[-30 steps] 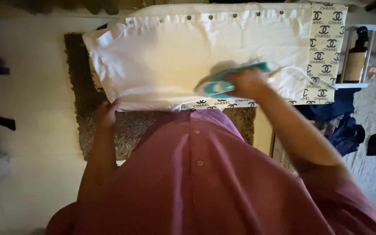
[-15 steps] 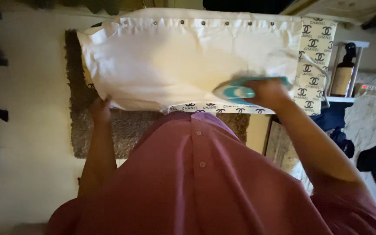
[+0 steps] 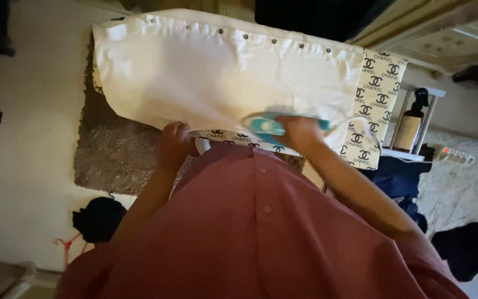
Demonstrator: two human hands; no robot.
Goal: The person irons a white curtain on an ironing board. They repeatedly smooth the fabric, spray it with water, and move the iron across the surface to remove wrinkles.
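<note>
R hand [image 3: 300,132] is wrapped round the handle of a teal and white steam iron [image 3: 269,125], which sits flat on a white cotton garment with a row of metal snaps [image 3: 217,72], close to the near edge of the surface w/ patterned cream cover [image 3: 374,99], right of centre. L hand [image 3: 173,143] pinches the garment's hem at the near edge, just left of the iron. Garment covers most of the surface; snaps run along the far edge. Brown spray bottle [image 3: 409,126] stands on a white rack past the right end. Shaggy grey rug [image 3: 112,149] lies on the floor below.
</note>
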